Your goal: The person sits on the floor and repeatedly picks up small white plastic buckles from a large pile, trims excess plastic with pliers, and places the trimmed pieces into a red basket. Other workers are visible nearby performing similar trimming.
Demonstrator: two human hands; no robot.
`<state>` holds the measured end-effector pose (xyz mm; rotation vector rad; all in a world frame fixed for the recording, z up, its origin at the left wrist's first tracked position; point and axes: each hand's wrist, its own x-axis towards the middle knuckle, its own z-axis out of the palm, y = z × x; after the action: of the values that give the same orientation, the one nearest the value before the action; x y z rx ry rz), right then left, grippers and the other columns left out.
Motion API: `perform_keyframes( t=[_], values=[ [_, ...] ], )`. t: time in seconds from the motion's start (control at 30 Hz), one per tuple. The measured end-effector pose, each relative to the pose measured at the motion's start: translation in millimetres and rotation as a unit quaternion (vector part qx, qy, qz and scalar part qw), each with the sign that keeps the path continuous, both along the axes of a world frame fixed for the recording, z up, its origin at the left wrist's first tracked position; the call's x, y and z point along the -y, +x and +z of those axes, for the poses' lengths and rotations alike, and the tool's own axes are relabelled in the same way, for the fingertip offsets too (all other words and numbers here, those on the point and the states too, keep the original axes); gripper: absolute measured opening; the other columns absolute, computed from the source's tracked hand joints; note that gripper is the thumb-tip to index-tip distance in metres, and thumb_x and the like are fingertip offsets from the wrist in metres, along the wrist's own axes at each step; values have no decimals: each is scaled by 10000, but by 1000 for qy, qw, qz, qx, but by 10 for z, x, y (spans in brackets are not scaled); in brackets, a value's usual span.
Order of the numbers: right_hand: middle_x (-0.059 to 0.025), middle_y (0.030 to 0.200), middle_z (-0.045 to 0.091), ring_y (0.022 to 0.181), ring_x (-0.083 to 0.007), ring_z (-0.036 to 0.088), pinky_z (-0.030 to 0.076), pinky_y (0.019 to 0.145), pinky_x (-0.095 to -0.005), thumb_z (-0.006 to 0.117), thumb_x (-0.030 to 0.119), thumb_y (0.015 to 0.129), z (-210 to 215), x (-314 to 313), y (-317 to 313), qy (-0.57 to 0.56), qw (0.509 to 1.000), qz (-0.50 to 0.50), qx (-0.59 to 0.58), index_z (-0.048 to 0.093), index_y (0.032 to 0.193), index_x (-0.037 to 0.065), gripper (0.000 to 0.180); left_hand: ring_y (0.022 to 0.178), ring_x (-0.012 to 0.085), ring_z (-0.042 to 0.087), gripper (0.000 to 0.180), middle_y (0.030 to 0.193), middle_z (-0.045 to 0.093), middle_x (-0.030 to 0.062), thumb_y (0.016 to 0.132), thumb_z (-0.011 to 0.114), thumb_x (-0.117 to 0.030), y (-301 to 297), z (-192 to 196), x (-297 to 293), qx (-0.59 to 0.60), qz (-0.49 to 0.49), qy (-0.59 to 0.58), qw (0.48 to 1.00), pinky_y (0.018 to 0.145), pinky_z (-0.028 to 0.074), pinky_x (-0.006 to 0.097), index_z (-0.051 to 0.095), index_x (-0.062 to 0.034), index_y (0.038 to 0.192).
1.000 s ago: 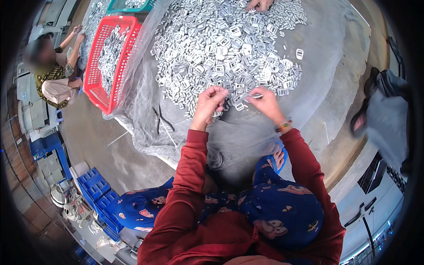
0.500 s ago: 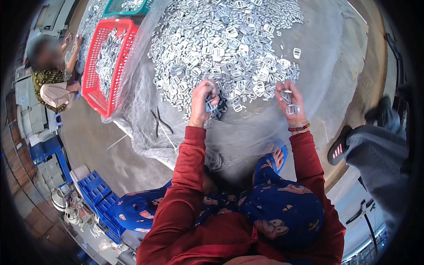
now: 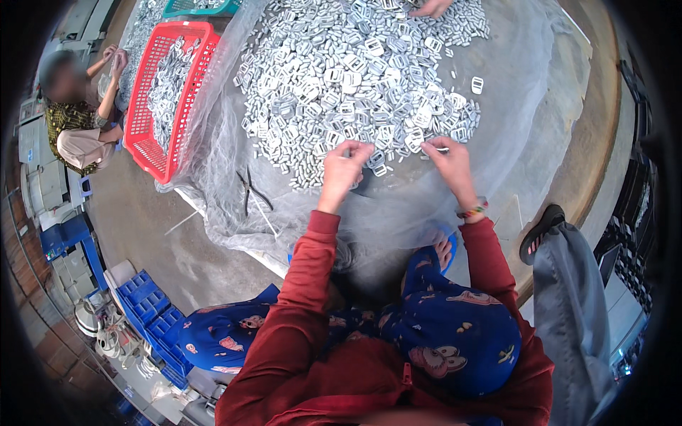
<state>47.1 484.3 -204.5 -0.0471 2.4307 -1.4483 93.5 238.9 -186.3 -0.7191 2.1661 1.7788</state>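
A broad heap of small silver-grey metal strap buckles [image 3: 341,92] and short pellet-like metal pieces lies before me. My left hand [image 3: 344,170] is closed at the heap's near edge, its fingertips pinching a bluish-grey buckle [image 3: 376,159]. To the right, my right hand [image 3: 452,165] pinches the edge of a pale buckle [image 3: 414,140] between thumb and finger, just over the heap. Whatever may lie inside either palm is hidden. At the top edge, another person's hand [image 3: 432,8] reaches into the heap.
Pliers [image 3: 249,192] lie on the crumpled clear plastic sheet [image 3: 220,153], left of my hands. A red basket [image 3: 170,32] of metal pieces stands left, a green basket [image 3: 202,8] behind it. A person [image 3: 78,128] crouches far left. Another person's trouser leg [image 3: 572,305] is at right.
My right hand has moved left toward my left hand and turned palm down; buckles seen in its palm are out of sight. Another person's hand has come in at the top. The leg at right shifted.
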Motion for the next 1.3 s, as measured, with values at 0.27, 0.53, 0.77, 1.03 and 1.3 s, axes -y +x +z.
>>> perform_keyframes(
  t=[0.27, 0.53, 0.77, 1.03, 1.3],
  values=[
    [-137, 886, 626, 751, -327, 640, 511, 634, -419, 708, 128, 812, -57, 293, -93, 133, 973, 118, -144, 620, 851, 3, 158, 612, 125, 550, 232, 772, 582, 56, 798, 759, -186, -103, -219, -19, -119, -132, -283, 943, 525, 458, 300, 578, -48, 843],
    [-136, 979, 635, 753, -203, 644, 433, 444, -238, 494, -46, 798, 250, 141, -71, -544, 794, -22, 270, 502, 1179, 58, 395, 686, 202, 503, 183, 840, 513, 99, 757, 518, -68, -63, 303, 381, -107, 140, 571, 802, 372, 403, 233, 482, -115, 930],
    [-78, 865, 642, 750, -202, 640, 462, 457, -279, 640, 88, 810, 158, -52, 42, -156, 936, 114, 296, 571, 1103, 71, 301, 614, 332, 625, 371, 712, 642, 162, 828, 730, -332, 115, -71, 85, 69, -49, -232, 969, 562, 494, 401, 614, 20, 820],
    [-68, 771, 612, 690, -180, 581, 485, 613, -326, 669, 132, 808, -324, 450, 466, 109, 971, 161, -140, 541, 949, 67, 201, 493, 126, 510, 233, 620, 571, 38, 848, 702, -222, 6, -48, 54, 17, 13, -7, 1000, 458, 413, 278, 586, -39, 761],
    [-64, 898, 613, 683, -100, 541, 464, 491, -261, 524, 72, 822, 228, 153, 25, -433, 847, -20, 309, 539, 1105, 70, 284, 743, 195, 545, 100, 899, 533, 107, 828, 582, -102, -109, 251, 213, -100, 122, 535, 830, 391, 387, 194, 510, -68, 888]
  ],
)
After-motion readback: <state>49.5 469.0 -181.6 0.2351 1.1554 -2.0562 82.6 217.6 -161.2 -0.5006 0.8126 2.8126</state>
